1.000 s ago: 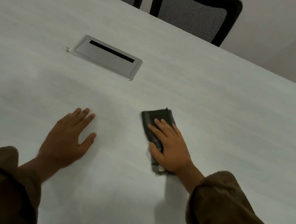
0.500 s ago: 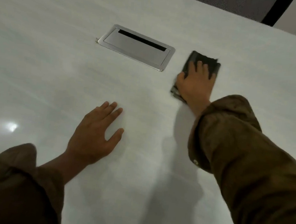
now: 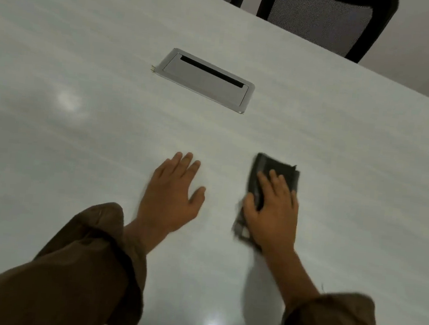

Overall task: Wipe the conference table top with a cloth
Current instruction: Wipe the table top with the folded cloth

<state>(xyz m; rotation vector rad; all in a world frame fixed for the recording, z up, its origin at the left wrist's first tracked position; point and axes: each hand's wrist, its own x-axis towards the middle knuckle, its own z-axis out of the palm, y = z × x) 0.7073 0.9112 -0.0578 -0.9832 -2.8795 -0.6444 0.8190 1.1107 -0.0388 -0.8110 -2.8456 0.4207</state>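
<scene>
A dark folded cloth (image 3: pixel 278 170) lies flat on the pale conference table top (image 3: pixel 88 43), right of centre. My right hand (image 3: pixel 273 212) presses down on it with straight, spread fingers; the cloth's far end and its left edge stick out from under the hand. My left hand (image 3: pixel 171 196) rests palm-down on the bare table a short way left of the cloth, fingers straight and together, thumb out. Brown sleeves cover both forearms.
A silver cable hatch (image 3: pixel 205 79) with a dark slot is set flush into the table beyond the hands. Two black mesh-backed chairs (image 3: pixel 326 18) stand at the far edge. The table's far right edge runs diagonally at top right.
My right hand has drawn the cloth back toward me from beside the cable hatch. My left hand stays flat on the table.
</scene>
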